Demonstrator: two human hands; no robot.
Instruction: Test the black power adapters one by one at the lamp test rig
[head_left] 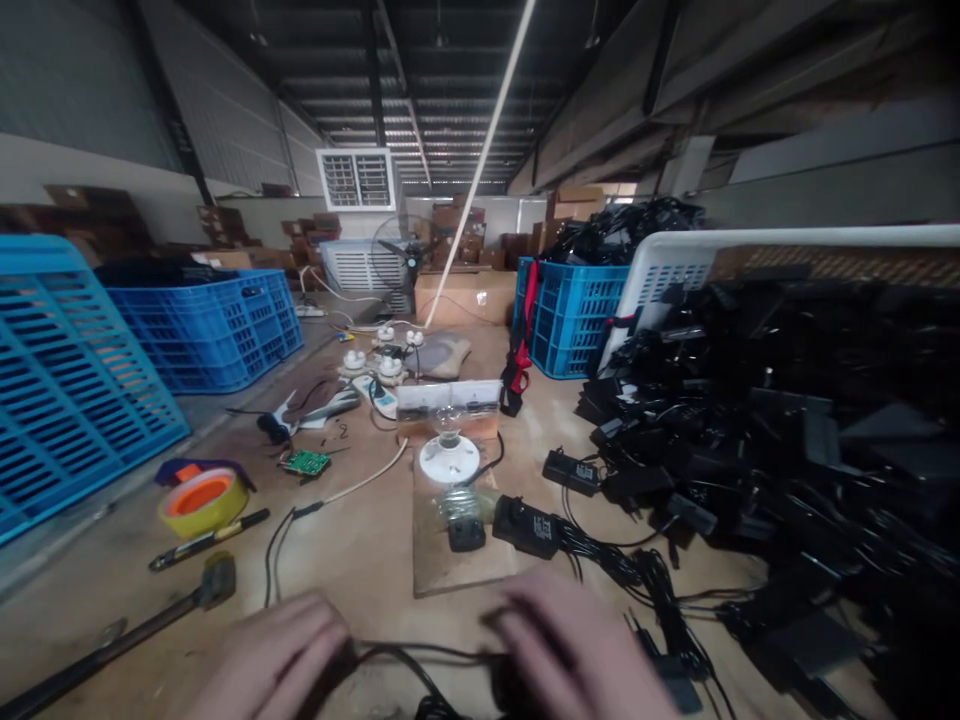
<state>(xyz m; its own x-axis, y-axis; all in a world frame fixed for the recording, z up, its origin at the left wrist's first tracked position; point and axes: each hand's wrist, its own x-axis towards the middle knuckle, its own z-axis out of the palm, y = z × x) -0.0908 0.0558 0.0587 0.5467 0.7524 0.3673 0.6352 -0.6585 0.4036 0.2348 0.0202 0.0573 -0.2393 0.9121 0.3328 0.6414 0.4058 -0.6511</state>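
My left hand [270,650] and my right hand [570,640] are blurred at the bottom edge, with a black cable [420,655] running between them. A dark power adapter [510,685] sits partly hidden under my right hand. Just ahead, another black power adapter [526,526] lies beside a wooden board [450,570]. That board carries a small black block [466,534] and a white lamp holder [448,458] with a clear bulb. To the right rises a large heap of black power adapters [750,420] with tangled cords.
A tape roll [202,503], a marker [208,540] and a mallet [216,582] lie left. Further off are a green circuit board [305,463], white lamp holders [379,352], blue crates [210,330] and a white crate [660,275]. A standing fan [405,250] and cardboard boxes [465,298] stand behind.
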